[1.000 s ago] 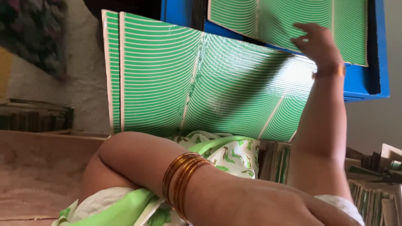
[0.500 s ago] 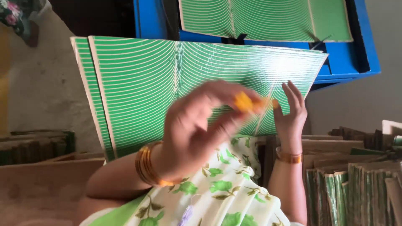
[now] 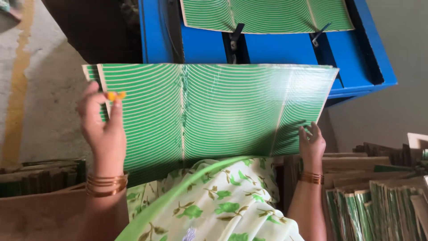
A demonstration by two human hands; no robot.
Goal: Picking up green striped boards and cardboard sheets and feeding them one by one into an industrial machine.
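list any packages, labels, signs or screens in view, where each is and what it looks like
No labels, signs or screens show; only printed packaging material.
Green striped sheet: centre, held by left hand and right hand; wide, green with pale curved lines.
Second striped sheet: top, on the blue machine; same pattern.
Stacked sheets: lower right, seen edge-on, brown and green.
Brown stack: lower left.

Blue machine frame [image 3: 267,47]; grey concrete floor [image 3: 49,89]
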